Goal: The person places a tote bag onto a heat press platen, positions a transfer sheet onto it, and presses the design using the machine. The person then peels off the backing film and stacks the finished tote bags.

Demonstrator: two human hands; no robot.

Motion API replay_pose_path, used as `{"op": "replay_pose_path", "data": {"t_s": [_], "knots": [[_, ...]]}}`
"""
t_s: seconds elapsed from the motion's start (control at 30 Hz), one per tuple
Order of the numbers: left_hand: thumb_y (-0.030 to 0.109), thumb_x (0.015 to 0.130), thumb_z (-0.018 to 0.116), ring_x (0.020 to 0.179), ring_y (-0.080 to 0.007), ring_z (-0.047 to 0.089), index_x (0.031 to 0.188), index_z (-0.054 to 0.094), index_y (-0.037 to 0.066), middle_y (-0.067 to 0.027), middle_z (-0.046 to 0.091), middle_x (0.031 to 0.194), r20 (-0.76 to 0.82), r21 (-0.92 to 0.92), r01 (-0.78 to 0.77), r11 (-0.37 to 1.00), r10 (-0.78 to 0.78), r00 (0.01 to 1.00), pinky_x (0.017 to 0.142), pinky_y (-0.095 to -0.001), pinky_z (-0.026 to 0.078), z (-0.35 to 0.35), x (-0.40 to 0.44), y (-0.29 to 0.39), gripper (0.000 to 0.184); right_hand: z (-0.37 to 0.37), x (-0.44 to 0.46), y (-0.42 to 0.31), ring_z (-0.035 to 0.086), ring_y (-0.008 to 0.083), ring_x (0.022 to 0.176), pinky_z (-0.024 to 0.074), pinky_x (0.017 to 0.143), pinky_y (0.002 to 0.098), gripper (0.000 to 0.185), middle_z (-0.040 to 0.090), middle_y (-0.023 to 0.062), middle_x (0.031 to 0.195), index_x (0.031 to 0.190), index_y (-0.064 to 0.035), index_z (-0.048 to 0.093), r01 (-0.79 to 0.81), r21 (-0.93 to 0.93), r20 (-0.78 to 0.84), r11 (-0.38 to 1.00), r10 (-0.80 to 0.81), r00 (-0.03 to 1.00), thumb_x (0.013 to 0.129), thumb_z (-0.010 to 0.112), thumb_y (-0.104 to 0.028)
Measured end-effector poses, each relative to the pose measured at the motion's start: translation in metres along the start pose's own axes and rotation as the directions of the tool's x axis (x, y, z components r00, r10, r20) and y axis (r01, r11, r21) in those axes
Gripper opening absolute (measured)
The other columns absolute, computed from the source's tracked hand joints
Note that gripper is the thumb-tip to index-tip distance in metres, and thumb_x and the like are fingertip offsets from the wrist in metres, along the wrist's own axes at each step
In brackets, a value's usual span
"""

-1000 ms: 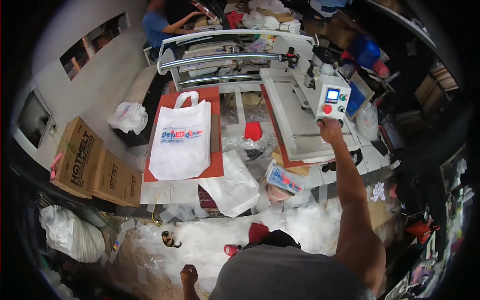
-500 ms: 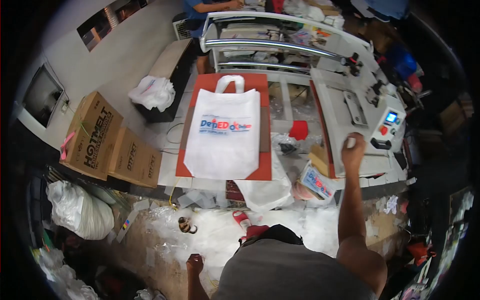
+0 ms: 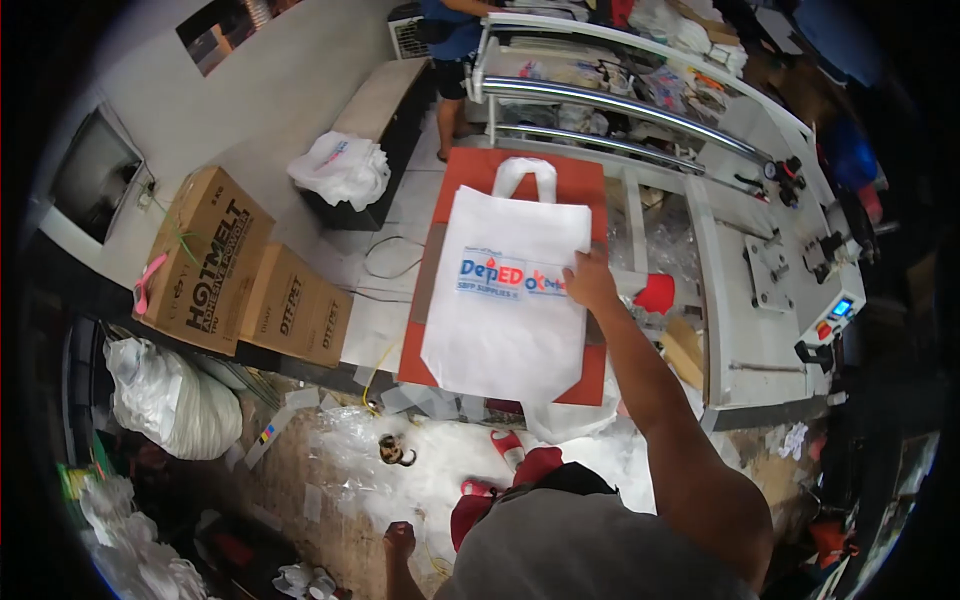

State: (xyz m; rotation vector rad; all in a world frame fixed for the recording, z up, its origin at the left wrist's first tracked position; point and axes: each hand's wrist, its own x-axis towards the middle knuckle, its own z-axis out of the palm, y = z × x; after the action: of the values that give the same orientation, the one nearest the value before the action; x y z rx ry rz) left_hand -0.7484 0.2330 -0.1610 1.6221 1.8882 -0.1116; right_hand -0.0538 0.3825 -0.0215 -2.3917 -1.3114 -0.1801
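A white tote bag [image 3: 500, 350] with two looped handles lies flat on a red-orange heat press pad [image 3: 590, 390]. Blue and red lettering, under what looks like a clear transfer film [image 3: 490, 275], crosses its middle. My right hand [image 3: 592, 280] is at the right end of the lettering, thumb and fingers pinched together on the film's edge. Low beside my body hangs my left hand [image 3: 399, 540], loosely fisted, with nothing visible in it and touching nothing.
The heat press head [image 3: 765, 285] with its control box [image 3: 840, 310] stands to the right, rails behind. More white bags [image 3: 340, 170] lie on a bench at the left. Cardboard boxes [image 3: 205, 260] stand far left. A cat [image 3: 396, 450] is on the floor near my feet. Another person [image 3: 455, 50] stands behind.
My right hand has moved left from the press head onto the bag's lettering. The camera view has shifted, so the bag appears further right. My left hand still hangs low.
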Motion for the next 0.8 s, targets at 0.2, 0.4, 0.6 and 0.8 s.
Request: {"op": "replay_pose_path", "data": {"t_s": [0.2,0.4,0.6,0.8], "knots": [[0.028,0.084,0.057,0.079,-0.0284,0.07,0.075,0.07,0.009,-0.0144,0.071,0.079,0.274,-0.008,-0.001,1.0,0.003,0.962,0.07,-0.0398,0.054,0.022,0.024,-0.041,0.025,0.005,0.012,0.001,0.062,0.0367,0.094,0.0502,0.084,0.0442,0.016,0.064,0.0192,0.09,0.084,-0.0027,0.066,-0.152,0.13,0.037,0.98,0.148,0.988,0.077,0.066,-0.018],[0.03,0.082,0.055,0.078,-0.0287,0.07,0.074,0.071,0.012,-0.0109,0.071,0.078,0.3,-0.217,0.14,0.966,-0.071,0.951,0.069,-0.0399,0.054,0.004,0.049,-0.061,0.026,-0.014,-0.039,-0.089,0.059,0.0354,0.09,0.0485,0.082,0.0478,0.016,0.062,0.0179,0.093,0.084,-0.0033,0.065,-0.085,0.07,-0.103,0.994,0.092,0.991,0.074,0.062,-0.016],[0.026,0.087,0.052,0.061,-0.0203,0.069,0.082,0.069,0.008,-0.0107,0.07,0.078,0.202,-0.105,-0.146,0.984,0.165,0.965,0.062,-0.0337,0.055,-0.018,0.093,-0.096,0.025,-0.027,-0.229,-0.264,0.059,0.0318,0.104,0.0492,0.087,0.0404,0.019,0.062,0.0109,0.109,0.076,-0.0104,0.055,0.234,0.675,0.286,0.699,-0.541,0.791,0.07,0.072,-0.006],[0.022,0.088,0.053,0.065,-0.0207,0.068,0.083,0.069,0.007,-0.0097,0.069,0.082,0.231,0.026,-0.299,0.954,0.286,0.93,0.063,-0.0342,0.055,0.001,0.15,-0.129,0.022,-0.033,-0.261,-0.257,0.059,0.0324,0.096,0.0492,0.081,0.0403,0.026,0.061,0.0129,0.1,0.097,-0.0082,0.058,0.142,0.607,0.219,0.782,-0.336,0.916,0.078,0.073,-0.02]]}}
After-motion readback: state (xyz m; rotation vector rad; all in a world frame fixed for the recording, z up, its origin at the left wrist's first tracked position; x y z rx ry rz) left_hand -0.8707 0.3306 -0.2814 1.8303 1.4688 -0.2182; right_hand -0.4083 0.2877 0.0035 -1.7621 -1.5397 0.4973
